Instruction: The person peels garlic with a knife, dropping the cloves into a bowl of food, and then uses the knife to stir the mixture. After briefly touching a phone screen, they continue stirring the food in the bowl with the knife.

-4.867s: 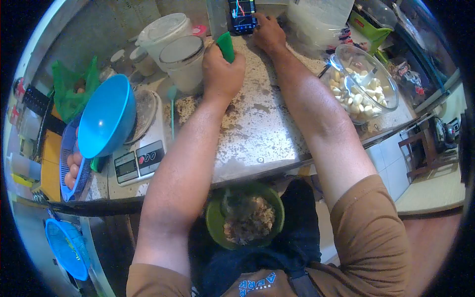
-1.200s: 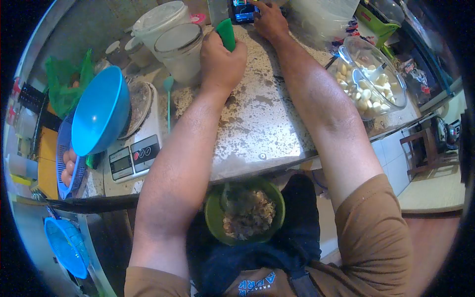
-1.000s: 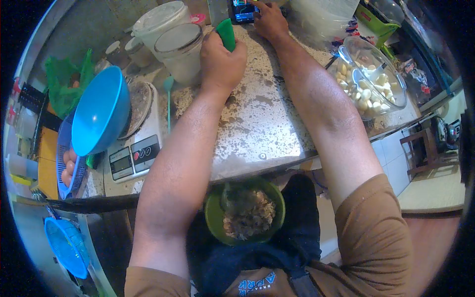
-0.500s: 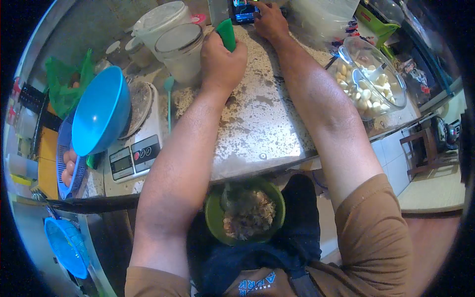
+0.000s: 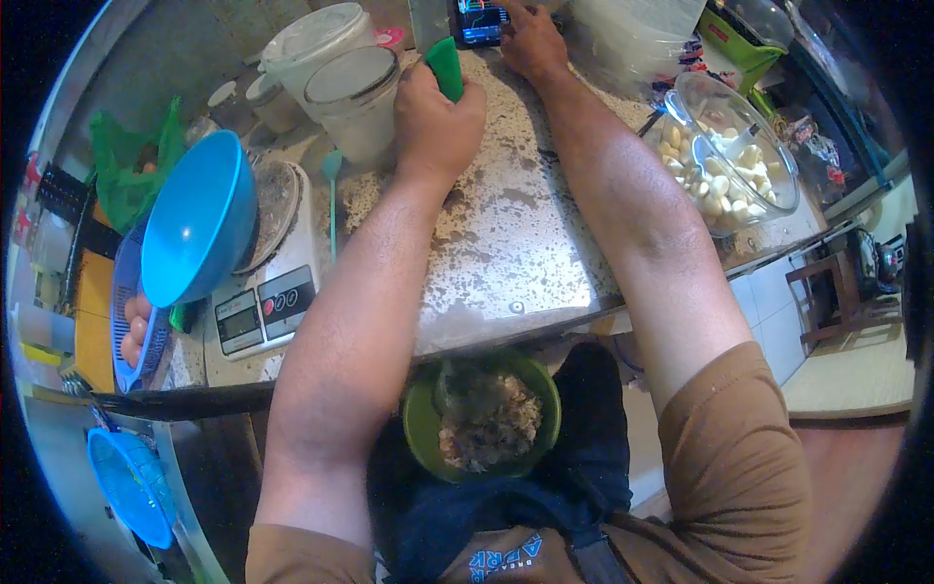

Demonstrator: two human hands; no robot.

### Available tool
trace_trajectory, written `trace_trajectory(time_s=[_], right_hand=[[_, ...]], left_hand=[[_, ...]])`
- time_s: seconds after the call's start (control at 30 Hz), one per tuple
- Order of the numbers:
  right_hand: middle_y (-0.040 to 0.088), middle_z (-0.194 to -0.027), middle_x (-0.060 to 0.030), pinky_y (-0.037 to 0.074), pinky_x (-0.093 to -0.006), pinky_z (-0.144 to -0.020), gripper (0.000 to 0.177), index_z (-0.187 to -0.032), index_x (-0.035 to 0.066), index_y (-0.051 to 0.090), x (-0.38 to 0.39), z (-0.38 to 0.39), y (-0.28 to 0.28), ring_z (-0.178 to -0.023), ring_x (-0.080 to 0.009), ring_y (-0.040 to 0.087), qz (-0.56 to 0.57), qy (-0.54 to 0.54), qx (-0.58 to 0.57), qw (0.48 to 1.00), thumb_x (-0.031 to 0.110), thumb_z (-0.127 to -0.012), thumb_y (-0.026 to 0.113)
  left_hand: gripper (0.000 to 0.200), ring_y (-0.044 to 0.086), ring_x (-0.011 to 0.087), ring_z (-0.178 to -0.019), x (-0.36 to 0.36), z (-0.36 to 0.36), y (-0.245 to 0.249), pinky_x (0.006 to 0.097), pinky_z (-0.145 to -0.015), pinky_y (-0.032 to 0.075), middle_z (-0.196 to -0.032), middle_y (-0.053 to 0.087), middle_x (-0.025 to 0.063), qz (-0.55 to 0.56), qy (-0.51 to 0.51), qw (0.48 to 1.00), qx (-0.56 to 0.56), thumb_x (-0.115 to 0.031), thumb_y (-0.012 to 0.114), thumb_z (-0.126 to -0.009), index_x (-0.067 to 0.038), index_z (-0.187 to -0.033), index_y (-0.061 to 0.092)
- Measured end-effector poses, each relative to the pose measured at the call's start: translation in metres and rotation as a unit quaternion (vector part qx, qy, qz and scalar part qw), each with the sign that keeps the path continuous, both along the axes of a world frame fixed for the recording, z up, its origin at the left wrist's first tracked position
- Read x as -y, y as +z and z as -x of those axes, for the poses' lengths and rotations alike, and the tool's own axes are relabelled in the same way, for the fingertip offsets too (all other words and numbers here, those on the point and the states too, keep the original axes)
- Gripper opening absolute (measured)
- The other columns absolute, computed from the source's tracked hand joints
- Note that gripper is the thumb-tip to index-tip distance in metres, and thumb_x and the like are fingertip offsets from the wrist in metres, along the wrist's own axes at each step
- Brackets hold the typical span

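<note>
My left hand [image 5: 440,125] is closed around a green handle [image 5: 444,70], whose upper end sticks out above the fist; the rest of it is hidden. Close beside that hand stands a clear tub with whitish contents [image 5: 355,107]. At the far edge of the counter, my right hand [image 5: 533,44] has its index finger stretched to the lit screen of a phone [image 5: 480,21]. Nothing is visible in its grasp. Clear plastic bags [image 5: 632,39] lie right of it.
Peeled garlic cloves fill part of a clear container [image 5: 786,185] on the right. Left are a kitchen scale [image 5: 297,282], a blue bowl [image 5: 199,219], a teal spoon [image 5: 333,200] and eggs [image 5: 134,346] in a basket. A green bin of peelings [image 5: 415,428] sits below the counter edge.
My right hand has shifted very slightly at the phone, and the picture on its screen looks a little different. My left hand keeps its place with the green handle.
</note>
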State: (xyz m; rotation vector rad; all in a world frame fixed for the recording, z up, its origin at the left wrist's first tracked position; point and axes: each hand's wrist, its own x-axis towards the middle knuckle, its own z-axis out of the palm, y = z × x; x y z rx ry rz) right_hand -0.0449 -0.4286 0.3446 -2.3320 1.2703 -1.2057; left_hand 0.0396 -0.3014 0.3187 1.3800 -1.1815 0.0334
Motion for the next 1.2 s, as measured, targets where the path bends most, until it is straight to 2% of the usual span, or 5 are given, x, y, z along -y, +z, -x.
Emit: trace_trajectory(time_s=[0.1,0.23,0.3,0.4,1.2], right_hand=[[0.057,-0.11,-0.0173,0.047,-0.041,-0.085,0.045,-0.115,0.017,0.059,-0.006,0.002,-0.002,-0.099,-0.0354,0.058,0.078,-0.014,0.057,0.995,0.015,-0.072,0.07],[0.061,-0.102,-0.0194,0.047,-0.0419,-0.086,0.036,-0.113,0.012,0.059,0.103,-0.017,-0.052,-0.096,-0.0363,0.059,0.105,-0.026,0.143,0.984,0.018,-0.078,0.062],[0.063,-0.099,-0.0197,0.047,-0.0418,-0.085,0.032,-0.111,0.01,0.06,0.114,-0.017,-0.059,-0.094,-0.0358,0.06,0.161,-0.024,0.173,0.971,0.019,-0.08,0.06],[0.066,-0.095,-0.0182,0.049,-0.0408,-0.082,0.028,-0.105,0.007,0.063,0.103,-0.014,-0.053,-0.091,-0.0335,0.063,0.009,-0.014,0.127,0.992,0.019,-0.08,0.061],[0.066,-0.098,-0.0158,0.049,-0.0433,-0.081,0.032,-0.108,0.011,0.06,0.087,-0.013,-0.039,-0.093,-0.0341,0.062,-0.03,-0.034,0.048,0.998,0.027,-0.08,0.063]], left_hand=[[0.018,0.059,0.0335,-0.07,0.0,0.002,0.0,0.0419,-0.065,0.046,-0.073,0.059,0.0188,0.028,0.025,0.999,0.022,-0.015,0.06,-0.073,0.001,-0.08,0.056],[0.018,0.059,0.0343,-0.07,0.001,0.0,-0.001,0.0425,-0.064,0.046,-0.074,0.059,0.0196,0.016,0.006,1.0,0.004,-0.015,0.06,-0.073,0.002,-0.079,0.055],[0.02,0.059,0.021,-0.067,0.002,-0.002,-0.001,0.0338,-0.065,0.047,-0.072,0.061,0.0097,0.002,0.022,0.999,0.026,-0.019,0.066,-0.075,-0.002,-0.081,0.056],[0.019,0.059,0.0356,-0.073,0.001,-0.001,-0.001,0.043,-0.065,0.045,-0.076,0.058,0.0205,-0.015,0.012,1.0,0.005,-0.015,0.061,-0.073,0.002,-0.079,0.055],[0.017,0.059,0.0334,-0.071,0.0,0.001,0.0,0.0415,-0.066,0.046,-0.075,0.058,0.0177,0.017,0.003,1.0,0.006,-0.014,0.06,-0.071,0.001,-0.079,0.056]])
